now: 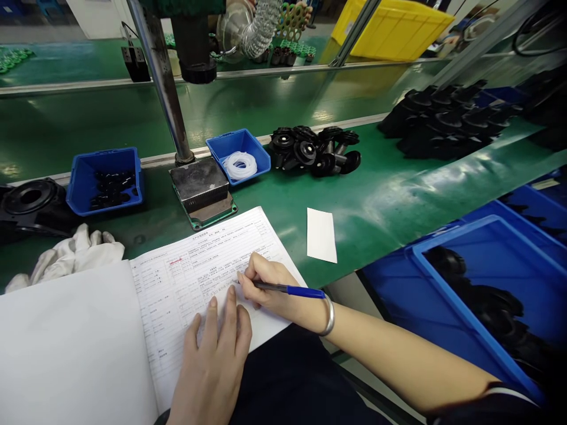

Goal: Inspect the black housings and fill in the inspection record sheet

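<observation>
Left hand (214, 360) splayed on printed sheet (162, 319), text (225, 262) illegible; right hand (272, 287) gripping pen (305, 291).

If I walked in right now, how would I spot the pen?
Find the green bench, then the printed page at its near edge. The right hand on that page holds the pen: slim, straight, dark with a blue end, unlike the curved silver bangle near it.
</observation>
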The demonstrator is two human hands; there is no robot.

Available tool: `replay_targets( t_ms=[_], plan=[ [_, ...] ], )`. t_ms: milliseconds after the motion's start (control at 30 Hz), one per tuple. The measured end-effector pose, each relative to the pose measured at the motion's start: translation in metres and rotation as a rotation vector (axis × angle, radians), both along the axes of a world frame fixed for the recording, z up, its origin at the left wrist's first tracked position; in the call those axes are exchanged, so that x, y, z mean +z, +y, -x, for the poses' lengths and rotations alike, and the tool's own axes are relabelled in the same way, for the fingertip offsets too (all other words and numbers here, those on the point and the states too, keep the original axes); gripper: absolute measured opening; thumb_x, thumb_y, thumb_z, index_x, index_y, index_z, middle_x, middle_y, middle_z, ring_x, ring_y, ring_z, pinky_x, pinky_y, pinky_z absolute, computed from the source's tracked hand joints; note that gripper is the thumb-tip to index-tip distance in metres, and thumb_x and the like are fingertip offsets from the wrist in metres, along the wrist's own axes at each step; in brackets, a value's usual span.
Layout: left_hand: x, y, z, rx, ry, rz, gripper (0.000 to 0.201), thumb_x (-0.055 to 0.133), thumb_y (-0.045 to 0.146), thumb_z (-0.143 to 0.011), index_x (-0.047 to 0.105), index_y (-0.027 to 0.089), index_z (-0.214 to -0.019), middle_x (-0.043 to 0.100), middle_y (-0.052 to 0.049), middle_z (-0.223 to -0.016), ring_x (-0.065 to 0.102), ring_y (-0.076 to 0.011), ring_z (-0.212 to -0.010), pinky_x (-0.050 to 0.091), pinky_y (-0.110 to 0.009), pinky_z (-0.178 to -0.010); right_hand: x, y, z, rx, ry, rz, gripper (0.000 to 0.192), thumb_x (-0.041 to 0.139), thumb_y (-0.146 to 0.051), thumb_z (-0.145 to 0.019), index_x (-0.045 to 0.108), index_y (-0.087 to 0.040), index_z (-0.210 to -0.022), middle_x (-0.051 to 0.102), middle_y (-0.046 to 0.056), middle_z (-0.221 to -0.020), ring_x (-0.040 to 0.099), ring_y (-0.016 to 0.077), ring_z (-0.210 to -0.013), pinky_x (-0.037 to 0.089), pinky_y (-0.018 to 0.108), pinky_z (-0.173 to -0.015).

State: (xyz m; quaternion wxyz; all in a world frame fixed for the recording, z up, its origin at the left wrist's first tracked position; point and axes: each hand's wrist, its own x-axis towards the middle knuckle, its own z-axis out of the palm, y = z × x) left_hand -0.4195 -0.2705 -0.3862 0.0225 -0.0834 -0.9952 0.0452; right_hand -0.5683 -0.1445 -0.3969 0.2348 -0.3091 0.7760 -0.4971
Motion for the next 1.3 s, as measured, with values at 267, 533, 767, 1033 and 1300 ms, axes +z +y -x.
replay_targets(
  t_ms=[267,533,767,1033,1300],
  plan=[
    [-0.0024,0.0015,0.0005,0.051,0.045,0.01,0.038,0.053,0.028,-0.09,0.057,0.023,-0.128,0.047,-0.006,-0.149,0.053,-0.0291,-0.124,0.051,-0.046,-0.09,-0.0033,-0.0001,-0.0026,-0.04,0.038,0.002,0.024,0.05,-0.031,-0.096,0.038,-0.023,-0.077,0.054,-0.006,-0.053,0.051,0.0103,-0.044,0.041,0.023,-0.047],
    [-0.0016,0.001,-0.0005,0.053,0.039,0.008,0.038,0.053,0.028,-0.091,0.055,0.022,-0.129,0.045,-0.006,-0.151,0.053,-0.0287,-0.125,0.051,-0.046,-0.091,-0.0027,-0.0008,-0.0009,-0.015,0.009,-0.005,0.024,0.05,-0.03,-0.096,0.037,-0.023,-0.078,0.053,-0.006,-0.052,0.05,0.01,-0.044,0.04,0.023,-0.048],
    [0.0014,-0.0002,0.0007,0.009,0.006,0.0,0.038,0.048,0.028,-0.093,0.054,0.022,-0.131,0.041,-0.006,-0.153,0.052,-0.0283,-0.126,0.049,-0.046,-0.091,-0.0029,0.0002,0.0009,0.012,-0.01,-0.004,0.024,0.05,-0.029,-0.095,0.035,-0.023,-0.078,0.052,-0.007,-0.052,0.05,0.0093,-0.042,0.039,0.021,-0.045],
    [-0.0001,0.0001,0.0006,0.008,0.009,-0.008,0.04,0.05,0.028,-0.092,0.054,0.021,-0.131,0.04,-0.006,-0.153,0.052,-0.0293,-0.126,0.047,-0.047,-0.092,-0.0036,-0.0003,0.0009,0.002,0.028,0.002,0.022,0.05,-0.024,-0.092,0.034,-0.023,-0.078,0.051,-0.008,-0.052,0.047,0.0087,-0.041,0.038,0.021,-0.044],
    [0.0008,0.0006,0.001,0.012,0.002,-0.001,0.04,0.051,0.029,-0.091,0.053,0.022,-0.131,0.04,-0.005,-0.153,0.051,-0.0285,-0.127,0.047,-0.046,-0.092,-0.0033,0.0001,0.0001,-0.018,-0.005,0.015,0.022,0.05,-0.025,-0.093,0.034,-0.022,-0.078,0.05,-0.009,-0.051,0.049,0.0081,-0.04,0.038,0.02,-0.044]
  ],
)
